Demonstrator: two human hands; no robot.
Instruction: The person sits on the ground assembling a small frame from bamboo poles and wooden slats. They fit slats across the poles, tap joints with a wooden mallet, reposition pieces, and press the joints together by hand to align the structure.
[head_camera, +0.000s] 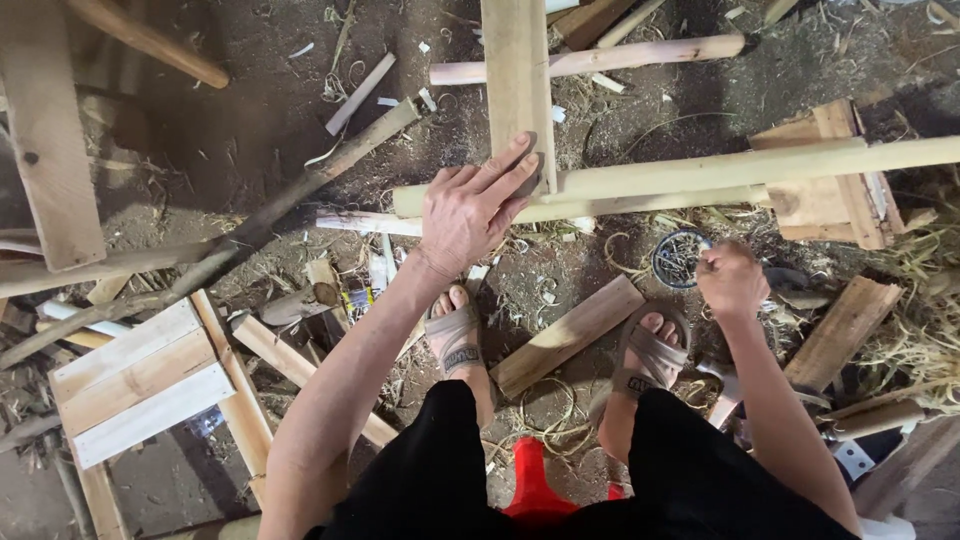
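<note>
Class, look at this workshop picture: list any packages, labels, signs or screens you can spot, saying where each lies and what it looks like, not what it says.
Small packet: on the dirt floor among the wood scraps, left of the left foot; flat, crumpled, yellow with dark patches.
Sandal strap mark: on the left sandal's grey band; small pale lettering.
No signs or screens in view.

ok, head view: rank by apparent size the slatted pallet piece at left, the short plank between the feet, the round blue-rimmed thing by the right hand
1. Slatted pallet piece, largest.
2. Short plank.
3. Round blue-rimmed thing, smallest.
All lie on the ground, so nearness hardly skews it.
</note>
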